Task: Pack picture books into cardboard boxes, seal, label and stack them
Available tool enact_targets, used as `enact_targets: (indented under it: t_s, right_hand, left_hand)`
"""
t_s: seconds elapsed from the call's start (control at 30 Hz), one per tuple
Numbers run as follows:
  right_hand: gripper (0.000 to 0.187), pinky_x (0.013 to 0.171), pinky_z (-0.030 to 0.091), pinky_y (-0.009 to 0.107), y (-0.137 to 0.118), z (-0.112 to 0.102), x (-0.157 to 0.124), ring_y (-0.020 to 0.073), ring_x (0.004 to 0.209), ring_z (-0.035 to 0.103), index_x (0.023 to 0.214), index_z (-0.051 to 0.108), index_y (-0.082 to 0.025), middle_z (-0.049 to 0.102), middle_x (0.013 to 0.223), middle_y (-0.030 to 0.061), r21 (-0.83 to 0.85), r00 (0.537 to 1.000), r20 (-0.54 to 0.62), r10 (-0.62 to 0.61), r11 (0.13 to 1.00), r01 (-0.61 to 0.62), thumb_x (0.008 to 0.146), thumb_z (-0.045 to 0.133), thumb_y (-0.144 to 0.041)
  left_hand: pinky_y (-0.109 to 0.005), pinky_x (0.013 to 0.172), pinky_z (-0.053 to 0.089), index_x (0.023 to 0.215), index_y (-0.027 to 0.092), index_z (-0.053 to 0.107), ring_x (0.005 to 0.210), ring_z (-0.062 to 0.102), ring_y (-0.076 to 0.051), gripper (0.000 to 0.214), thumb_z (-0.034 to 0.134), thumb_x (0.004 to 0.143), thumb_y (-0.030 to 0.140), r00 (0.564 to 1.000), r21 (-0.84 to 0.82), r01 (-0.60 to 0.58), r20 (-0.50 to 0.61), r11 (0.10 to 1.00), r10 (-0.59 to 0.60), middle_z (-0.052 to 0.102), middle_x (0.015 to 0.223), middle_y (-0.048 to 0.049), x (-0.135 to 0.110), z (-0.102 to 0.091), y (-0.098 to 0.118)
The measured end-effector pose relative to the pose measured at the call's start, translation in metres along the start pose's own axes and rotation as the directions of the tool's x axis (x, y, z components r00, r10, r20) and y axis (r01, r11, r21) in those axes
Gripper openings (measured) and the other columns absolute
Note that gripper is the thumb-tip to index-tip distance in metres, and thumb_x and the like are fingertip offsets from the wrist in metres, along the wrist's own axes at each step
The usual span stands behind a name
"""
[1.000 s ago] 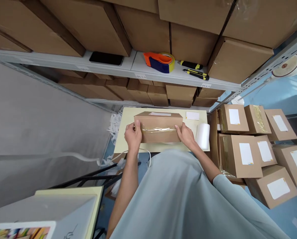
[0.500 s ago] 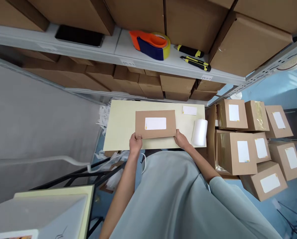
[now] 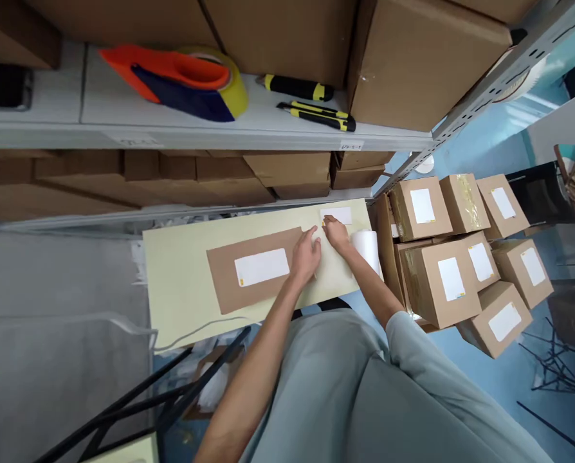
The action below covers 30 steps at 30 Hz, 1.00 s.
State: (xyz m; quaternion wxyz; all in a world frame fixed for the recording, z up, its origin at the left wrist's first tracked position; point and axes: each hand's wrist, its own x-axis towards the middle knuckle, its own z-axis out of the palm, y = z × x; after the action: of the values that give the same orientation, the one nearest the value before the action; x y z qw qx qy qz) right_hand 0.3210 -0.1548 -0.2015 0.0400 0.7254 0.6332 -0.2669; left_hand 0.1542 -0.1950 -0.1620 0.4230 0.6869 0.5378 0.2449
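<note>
- Your left hand [image 3: 305, 257] was over the right end of the flat cardboard box [image 3: 263, 290], its bent fingertips a little apart; you hid part of that end, and I cannot tell whether you touched it.
- Your right hand [image 3: 336, 234] had its fingers at the left end of the loose white slip [image 3: 343, 213]; whether they were clamped on it I cannot tell.
- The box lay left of your left fingertips and well apart from your right ones.
- Its long axis ran left to right across you, the right end angled slightly toward the shelf [image 3: 268, 133], skewed a little from the table's far edge.
- Its white label [image 3: 262, 266] faced up, the yellow mark at the label's near left corner.
- Under both hands was the pale table [image 3: 181, 276], with a white roll [image 3: 365, 249] near your right forearm.
- Farther right stood labelled boxes [image 3: 427, 283].
</note>
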Motion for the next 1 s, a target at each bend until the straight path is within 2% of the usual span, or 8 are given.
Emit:
enact_targets:
  t_s: [0.1, 0.23, 0.33, 0.43, 0.57, 0.7, 0.87, 1.0]
  right_hand:
    - [0.036, 0.110, 0.056, 0.032, 0.003, 0.009, 0.018, 0.0257, 0.129, 0.072, 0.137, 0.071, -0.012, 0.065, 0.157, 0.0204, 0.018, 0.999, 0.038, 0.016, 1.000, -0.016, 0.109, 0.050, -0.008]
    - [0.039, 0.110, 0.057, 0.035, 0.009, 0.020, 0.019, 0.0268, 0.131, 0.072, 0.129, 0.075, -0.011, 0.059, 0.163, 0.0221, 0.044, 0.998, 0.064, 0.008, 0.999, -0.011, 0.103, 0.049, 0.001]
    - [0.046, 0.111, 0.055, 0.033, 0.012, 0.022, 0.016, 0.0251, 0.136, 0.069, 0.134, 0.073, -0.012, 0.059, 0.163, 0.0210, 0.072, 0.998, 0.064, -0.003, 0.997, -0.002, 0.100, 0.049, 0.006]
    - [0.049, 0.108, 0.055, 0.031, 0.014, 0.020, 0.013, 0.0232, 0.127, 0.073, 0.139, 0.070, -0.012, 0.068, 0.151, 0.0195, 0.114, 0.999, 0.044, 0.006, 0.993, -0.011, 0.100, 0.048, 0.007]
    - [0.033, 0.104, 0.054, 0.029, 0.016, 0.016, 0.010, 0.0225, 0.116, 0.076, 0.131, 0.073, -0.012, 0.073, 0.142, 0.0168, 0.191, 0.999, -0.008, 0.033, 0.981, -0.031, 0.110, 0.049, -0.007]
    - [0.028, 0.106, 0.053, 0.028, 0.024, 0.004, 0.001, 0.0210, 0.120, 0.074, 0.126, 0.073, -0.017, 0.075, 0.138, 0.0124, 0.298, 0.988, -0.117, 0.097, 0.953, -0.059, 0.116, 0.048, -0.022]
    - [0.039, 0.105, 0.055, 0.031, 0.055, -0.029, -0.019, 0.0219, 0.121, 0.074, 0.152, 0.058, -0.018, 0.076, 0.136, 0.0107, 0.503, 0.906, -0.298, 0.302, 0.856, -0.120, 0.114, 0.048, -0.023]
    - [0.057, 0.103, 0.059, 0.036, 0.085, -0.053, -0.038, 0.0256, 0.122, 0.073, 0.171, 0.040, -0.025, 0.067, 0.151, 0.0115, 0.451, 0.893, -0.325, 0.312, 0.881, -0.143, 0.113, 0.040, -0.023]
  left_hand:
    - [-0.051, 0.126, 0.049, 0.150, 0.016, 0.065, 0.145, 0.064, -0.031, 0.048, 0.049, 0.106, 0.025, 0.999, 0.050, -0.009, 0.051, 0.999, 0.007, 0.069, 0.154, -0.0165, 0.003, 0.015, -0.001]
    - [-0.049, 0.124, 0.051, 0.148, 0.017, 0.067, 0.143, 0.065, -0.030, 0.047, 0.049, 0.106, 0.025, 0.997, 0.062, -0.029, 0.069, 0.998, 0.025, 0.069, 0.153, -0.0154, -0.003, 0.012, -0.009]
    - [-0.049, 0.123, 0.052, 0.147, 0.018, 0.067, 0.142, 0.066, -0.031, 0.045, 0.050, 0.106, 0.027, 0.995, 0.084, -0.019, 0.097, 0.996, 0.011, 0.069, 0.152, -0.0152, -0.002, 0.008, -0.010]
    - [-0.052, 0.125, 0.051, 0.147, 0.017, 0.067, 0.143, 0.065, -0.033, 0.045, 0.050, 0.107, 0.029, 0.993, 0.144, -0.010, 0.118, 0.990, -0.008, 0.069, 0.152, -0.0166, 0.004, 0.010, -0.009]
    - [-0.054, 0.128, 0.048, 0.150, 0.013, 0.064, 0.147, 0.062, -0.035, 0.048, 0.049, 0.106, 0.027, 0.989, 0.241, -0.061, 0.142, 0.969, 0.027, 0.067, 0.154, -0.0199, 0.015, 0.020, -0.010]
    - [-0.055, 0.134, 0.041, 0.158, 0.012, 0.056, 0.157, 0.053, -0.035, 0.056, 0.049, 0.104, 0.023, 0.979, 0.342, -0.126, 0.192, 0.931, 0.062, 0.056, 0.167, -0.0212, 0.038, 0.034, -0.019]
    - [-0.051, 0.140, 0.032, 0.164, 0.010, 0.049, 0.168, 0.036, -0.036, 0.068, 0.055, 0.097, 0.018, 0.902, 0.445, -0.283, 0.426, 0.850, 0.078, 0.035, 0.182, -0.0192, 0.087, 0.063, -0.024]
    - [-0.054, 0.140, 0.029, 0.170, 0.008, 0.042, 0.171, 0.028, -0.040, 0.081, 0.059, 0.091, 0.016, 0.803, 0.439, -0.425, 0.587, 0.792, 0.105, 0.029, 0.184, -0.0202, 0.121, 0.094, -0.021]
